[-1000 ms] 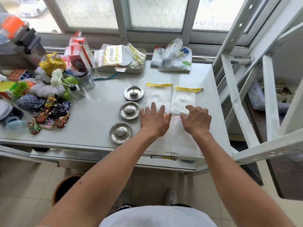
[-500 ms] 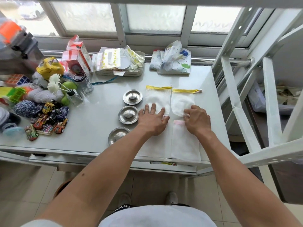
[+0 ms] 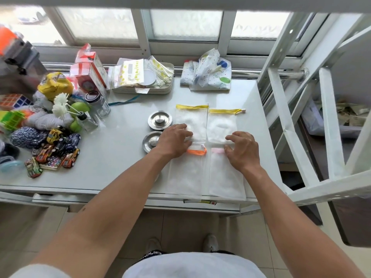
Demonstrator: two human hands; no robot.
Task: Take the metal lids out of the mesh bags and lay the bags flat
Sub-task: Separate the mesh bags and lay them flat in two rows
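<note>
Now both hands have lifted: left hand (image 3: 176,140) and right hand (image 3: 242,150) hover open, gripping nothing. Four bags (image 3: 189,173) lie flat centre-right; lids (image 3: 160,119) stand left. Task appears finished.

A white table (image 3: 124,157) stands against a wide window (image 3: 186,23) with frosted glass, and bright daylight comes in through the panes. To the right of the table is a white metal rack (image 3: 331,125) with slanted bars. Below is a floor (image 3: 190,227) of pale tiles, and a metal pipe (image 3: 289,74) runs along under the window.
</note>
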